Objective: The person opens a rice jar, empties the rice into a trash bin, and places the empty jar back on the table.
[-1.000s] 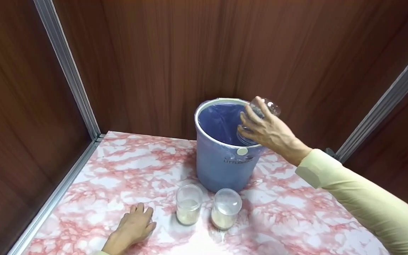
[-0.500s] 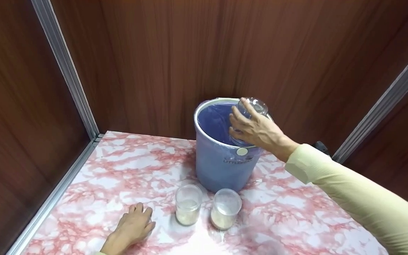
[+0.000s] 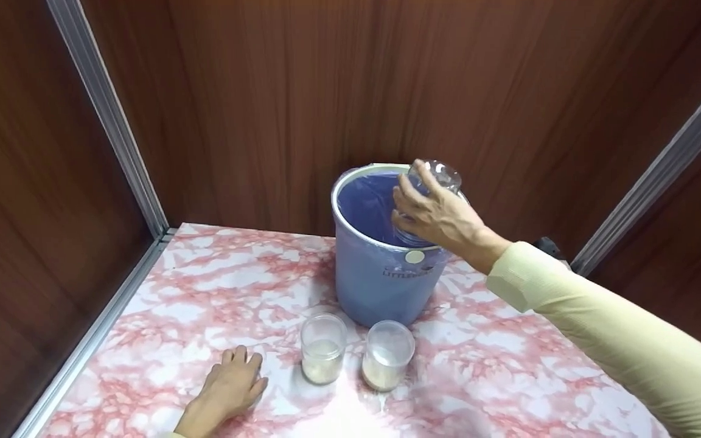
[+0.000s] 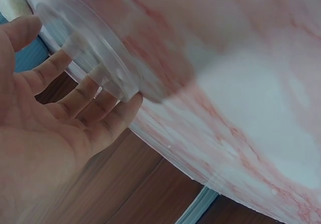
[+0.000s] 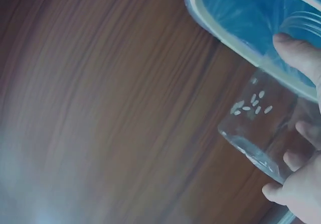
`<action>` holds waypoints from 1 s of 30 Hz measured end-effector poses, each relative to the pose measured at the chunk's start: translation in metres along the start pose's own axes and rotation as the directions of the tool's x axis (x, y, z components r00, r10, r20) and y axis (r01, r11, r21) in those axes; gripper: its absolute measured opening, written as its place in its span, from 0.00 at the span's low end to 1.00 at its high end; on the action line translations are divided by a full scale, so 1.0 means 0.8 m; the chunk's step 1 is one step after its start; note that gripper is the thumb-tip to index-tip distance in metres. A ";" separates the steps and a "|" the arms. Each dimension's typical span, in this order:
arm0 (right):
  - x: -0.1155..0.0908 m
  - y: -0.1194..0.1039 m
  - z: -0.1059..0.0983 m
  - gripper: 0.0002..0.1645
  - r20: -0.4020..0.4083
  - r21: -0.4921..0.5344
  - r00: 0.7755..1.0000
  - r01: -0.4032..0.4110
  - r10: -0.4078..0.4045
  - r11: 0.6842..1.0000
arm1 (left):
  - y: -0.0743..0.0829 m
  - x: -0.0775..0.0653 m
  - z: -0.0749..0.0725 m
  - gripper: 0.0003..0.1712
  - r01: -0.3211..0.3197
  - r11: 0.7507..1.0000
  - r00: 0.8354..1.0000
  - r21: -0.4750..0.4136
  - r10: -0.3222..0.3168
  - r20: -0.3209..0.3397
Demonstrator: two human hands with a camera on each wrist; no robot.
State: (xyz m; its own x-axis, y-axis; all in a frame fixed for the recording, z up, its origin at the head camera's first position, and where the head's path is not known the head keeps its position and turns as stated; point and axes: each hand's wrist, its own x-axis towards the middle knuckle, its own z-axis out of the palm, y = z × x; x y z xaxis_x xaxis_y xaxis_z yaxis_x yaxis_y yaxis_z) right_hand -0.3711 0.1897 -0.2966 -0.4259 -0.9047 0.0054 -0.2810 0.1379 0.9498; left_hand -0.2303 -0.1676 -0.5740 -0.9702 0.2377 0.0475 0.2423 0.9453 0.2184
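My right hand [image 3: 442,219] grips a clear plastic jar [image 5: 246,128], tipped over with its mouth inside the rim of a blue bin [image 3: 381,286]. A few white grains, like rice, cling inside the jar in the right wrist view. My left hand [image 3: 229,386] rests low on the marbled table at the left. In the left wrist view its bent fingers and thumb lie about the edge of a clear round lid [image 4: 90,43], which the hand hides in the head view. Two clear jars [image 3: 323,362] [image 3: 387,368] with pale grain in the bottom stand upright in front of the bin.
A thin plastic bag [image 3: 366,204] lines the bin. Dark wood panels [image 3: 265,109] rise behind and at both sides, joined by metal corner rails [image 3: 116,121]. A small black object [image 3: 546,246] lies partly hidden behind the right sleeve [image 3: 569,292].
My right hand has moved a little left with the tipped jar, further over the bin. The left hand and the two standing jars have stayed in place.
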 end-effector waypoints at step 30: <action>-0.051 0.023 0.006 0.58 -0.042 0.293 0.938 -0.317 0.343 0.902 | 0.000 -0.002 -0.003 0.13 -0.034 0.999 0.999 0.002 0.034 -0.006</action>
State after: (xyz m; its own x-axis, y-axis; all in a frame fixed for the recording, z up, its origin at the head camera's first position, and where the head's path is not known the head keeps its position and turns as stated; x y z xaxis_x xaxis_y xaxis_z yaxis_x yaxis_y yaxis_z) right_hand -0.3634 0.2309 -0.2808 -0.4603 -0.8184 0.3440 -0.3703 0.5291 0.7635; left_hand -0.2291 -0.1686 -0.5716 -0.9615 0.2681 0.0602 0.2748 0.9372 0.2149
